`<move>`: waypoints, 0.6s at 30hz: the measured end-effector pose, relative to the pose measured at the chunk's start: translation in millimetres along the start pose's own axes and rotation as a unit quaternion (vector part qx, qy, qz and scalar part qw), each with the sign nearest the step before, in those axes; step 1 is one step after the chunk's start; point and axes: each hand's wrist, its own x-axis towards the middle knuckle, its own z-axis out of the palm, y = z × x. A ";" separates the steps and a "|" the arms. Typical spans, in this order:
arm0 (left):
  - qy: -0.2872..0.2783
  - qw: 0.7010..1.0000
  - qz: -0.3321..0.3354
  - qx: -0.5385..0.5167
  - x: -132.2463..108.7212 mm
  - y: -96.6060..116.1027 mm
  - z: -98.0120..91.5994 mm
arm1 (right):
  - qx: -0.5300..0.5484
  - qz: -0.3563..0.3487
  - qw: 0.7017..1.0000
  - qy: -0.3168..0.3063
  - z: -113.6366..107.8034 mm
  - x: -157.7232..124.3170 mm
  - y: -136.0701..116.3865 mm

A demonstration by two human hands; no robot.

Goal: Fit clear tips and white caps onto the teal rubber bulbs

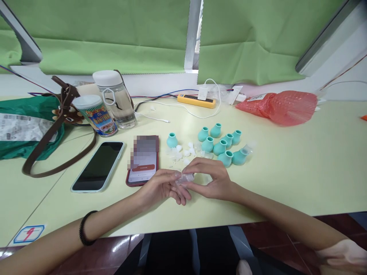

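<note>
We see L hand (160,186) half-curled, palm up, thumb pinning clear pc (187,177); R hand (212,178) has same pc btwn thumb & fingers, tips bent in close. Pc is btwn hands, over table (298,164). Beyond: 9 teal bulbs (220,148), 8 grouped, 1 apart near white bits (187,153).

On the pale yellow counter (289,168) we see open-necked teal bulbs (207,145), small white pieces (187,153), a pale-cased, black-screened phone (99,166), a red-cased phone (143,168), a yellow power strip (189,101) and a red bubble-wrap bag (295,107).
</note>
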 end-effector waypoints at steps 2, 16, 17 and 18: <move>-0.008 1.000 -0.001 -0.010 -0.1 0.1 -1.6 | -0.003 0.006 1.000 0.000 -1.0 0.7 -0.1; -0.014 1.000 0.019 0.015 -2.2 1.8 -1.9 | 0.063 0.027 0.997 -0.040 -8.9 4.9 -1.9; -0.015 1.000 0.017 0.014 -2.0 1.7 -2.1 | 0.066 0.028 0.997 -0.039 -8.3 5.0 -1.7; -0.012 1.000 0.015 0.015 -1.7 1.7 -2.3 | 0.068 0.029 0.996 -0.039 -7.8 5.0 -1.4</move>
